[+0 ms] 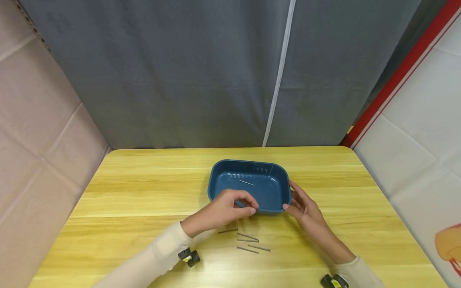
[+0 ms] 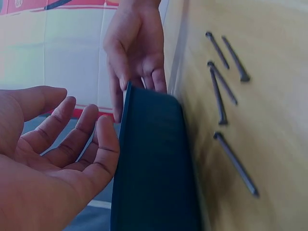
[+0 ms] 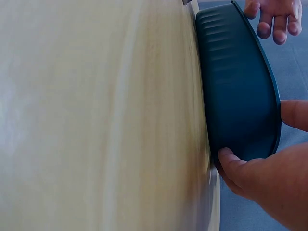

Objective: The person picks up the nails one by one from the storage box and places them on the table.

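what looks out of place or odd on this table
Nothing is damaged or spilled. One nail lies in the blue tray, while five more nails lie loose on the table in front of it. The right hand touches the tray's corner.

Glossy blue plastic tray, dull metal nails, smooth wooden table
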`<state>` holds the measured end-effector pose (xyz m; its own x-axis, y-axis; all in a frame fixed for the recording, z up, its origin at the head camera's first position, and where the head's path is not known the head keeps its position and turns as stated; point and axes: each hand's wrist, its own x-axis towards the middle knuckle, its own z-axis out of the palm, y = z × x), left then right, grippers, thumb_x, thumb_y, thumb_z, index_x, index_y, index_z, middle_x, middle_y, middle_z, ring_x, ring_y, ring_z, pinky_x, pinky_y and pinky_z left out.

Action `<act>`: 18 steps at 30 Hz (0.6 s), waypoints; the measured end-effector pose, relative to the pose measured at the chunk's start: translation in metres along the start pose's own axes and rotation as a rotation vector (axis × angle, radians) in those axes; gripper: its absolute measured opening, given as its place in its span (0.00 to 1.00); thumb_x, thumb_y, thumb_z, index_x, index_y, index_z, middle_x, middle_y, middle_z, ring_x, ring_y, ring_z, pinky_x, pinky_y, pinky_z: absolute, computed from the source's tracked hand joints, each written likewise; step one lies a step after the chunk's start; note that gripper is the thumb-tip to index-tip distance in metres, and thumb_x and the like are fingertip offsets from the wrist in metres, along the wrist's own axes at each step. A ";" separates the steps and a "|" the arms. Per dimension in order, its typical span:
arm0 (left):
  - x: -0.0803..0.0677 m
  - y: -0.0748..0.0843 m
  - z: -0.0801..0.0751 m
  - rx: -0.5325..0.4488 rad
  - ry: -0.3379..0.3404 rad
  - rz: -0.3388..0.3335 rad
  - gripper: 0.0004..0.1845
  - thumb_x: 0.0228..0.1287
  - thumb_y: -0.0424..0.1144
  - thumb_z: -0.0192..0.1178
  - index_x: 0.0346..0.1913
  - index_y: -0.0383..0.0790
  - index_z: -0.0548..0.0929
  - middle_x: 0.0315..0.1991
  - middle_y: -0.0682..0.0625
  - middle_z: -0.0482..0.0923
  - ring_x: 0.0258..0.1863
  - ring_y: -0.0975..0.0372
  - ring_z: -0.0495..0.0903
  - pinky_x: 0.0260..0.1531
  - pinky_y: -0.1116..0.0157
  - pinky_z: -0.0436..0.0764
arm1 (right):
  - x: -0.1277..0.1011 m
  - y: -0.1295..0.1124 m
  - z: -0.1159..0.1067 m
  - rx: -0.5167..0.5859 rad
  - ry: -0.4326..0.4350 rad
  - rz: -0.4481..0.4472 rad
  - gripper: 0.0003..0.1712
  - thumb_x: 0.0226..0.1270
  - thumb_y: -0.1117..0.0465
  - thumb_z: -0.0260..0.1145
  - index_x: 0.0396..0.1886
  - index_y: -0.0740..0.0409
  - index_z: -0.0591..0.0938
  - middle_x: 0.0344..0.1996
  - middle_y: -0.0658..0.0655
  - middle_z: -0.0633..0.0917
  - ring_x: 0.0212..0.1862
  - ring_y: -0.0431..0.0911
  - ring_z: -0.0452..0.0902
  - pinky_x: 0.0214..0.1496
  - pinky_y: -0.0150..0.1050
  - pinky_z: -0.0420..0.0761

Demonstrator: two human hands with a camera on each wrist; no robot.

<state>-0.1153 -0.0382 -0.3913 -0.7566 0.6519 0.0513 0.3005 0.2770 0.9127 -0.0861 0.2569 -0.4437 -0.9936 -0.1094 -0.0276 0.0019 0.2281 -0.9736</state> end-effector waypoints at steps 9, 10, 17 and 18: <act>0.007 -0.006 -0.013 0.085 0.054 -0.014 0.07 0.78 0.39 0.69 0.51 0.40 0.92 0.46 0.57 0.89 0.45 0.65 0.85 0.47 0.65 0.87 | 0.000 0.000 0.000 0.004 0.002 0.015 0.44 0.82 0.65 0.68 0.90 0.54 0.59 0.71 0.69 0.78 0.72 0.61 0.74 0.63 0.22 0.76; 0.008 -0.007 -0.014 0.090 0.057 -0.011 0.08 0.78 0.39 0.69 0.50 0.39 0.92 0.45 0.56 0.89 0.45 0.65 0.84 0.47 0.65 0.87 | 0.000 0.000 0.000 0.003 0.003 0.016 0.44 0.82 0.65 0.67 0.90 0.53 0.59 0.71 0.69 0.78 0.72 0.61 0.74 0.63 0.22 0.76; 0.015 -0.014 -0.017 0.181 0.072 -0.009 0.07 0.78 0.36 0.68 0.51 0.37 0.91 0.44 0.56 0.88 0.43 0.65 0.83 0.43 0.66 0.86 | 0.000 -0.001 0.000 0.012 0.003 0.022 0.44 0.82 0.65 0.68 0.90 0.53 0.59 0.72 0.69 0.78 0.72 0.62 0.73 0.63 0.22 0.76; 0.015 -0.015 -0.017 0.197 0.077 -0.007 0.07 0.78 0.35 0.68 0.50 0.37 0.91 0.44 0.56 0.88 0.43 0.64 0.83 0.43 0.66 0.85 | 0.000 -0.001 0.000 0.010 0.003 0.021 0.44 0.82 0.65 0.68 0.90 0.53 0.59 0.72 0.69 0.78 0.72 0.62 0.73 0.64 0.22 0.76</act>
<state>-0.1412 -0.0441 -0.3973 -0.7988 0.5958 0.0827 0.3970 0.4189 0.8167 -0.0862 0.2568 -0.4431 -0.9936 -0.1021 -0.0475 0.0239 0.2209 -0.9750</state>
